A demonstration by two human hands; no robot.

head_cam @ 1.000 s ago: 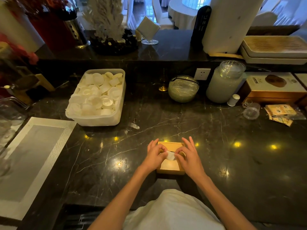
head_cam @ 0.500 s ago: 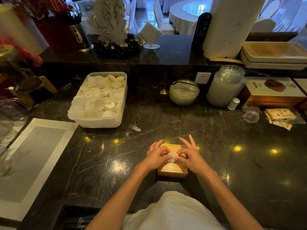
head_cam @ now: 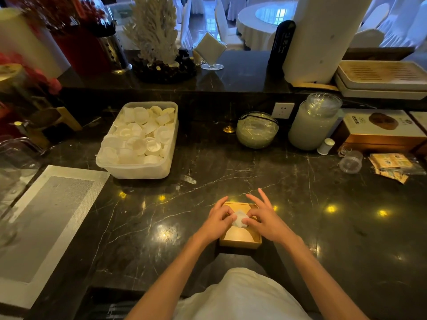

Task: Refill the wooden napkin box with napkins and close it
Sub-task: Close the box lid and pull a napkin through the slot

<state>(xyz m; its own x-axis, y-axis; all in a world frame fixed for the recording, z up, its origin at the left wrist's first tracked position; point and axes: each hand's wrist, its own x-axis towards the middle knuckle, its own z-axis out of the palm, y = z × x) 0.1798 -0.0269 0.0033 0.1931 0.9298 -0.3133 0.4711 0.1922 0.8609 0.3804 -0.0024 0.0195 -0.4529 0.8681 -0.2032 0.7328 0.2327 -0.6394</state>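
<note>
Napkin [head_cam: 239, 218] has risen, pinched between opposing fingers [head_cam: 225, 213].

Single view, head-worn, wide-angle: we look forward and down onto the dark bench [head_cam: 300, 204], close over its near edge, facing the dining room [head_cam: 265, 17] beyond.

Dark marble bench [head_cam: 254, 176] with pale veins, dotted with small yellow reflections [head_cam: 331, 208] of lights. At twelve o'clock a raised ledge [head_cam: 242, 75] of the same stone runs across, with a white wall socket [head_cam: 282, 110] in its front face. At one o'clock a thick white pillar [head_cam: 323, 38] rises from the ledge. Beyond it are a round table [head_cam: 265, 17] draped in white cloth and white-covered chairs [head_cam: 367, 38], in cool bluish light.
</note>
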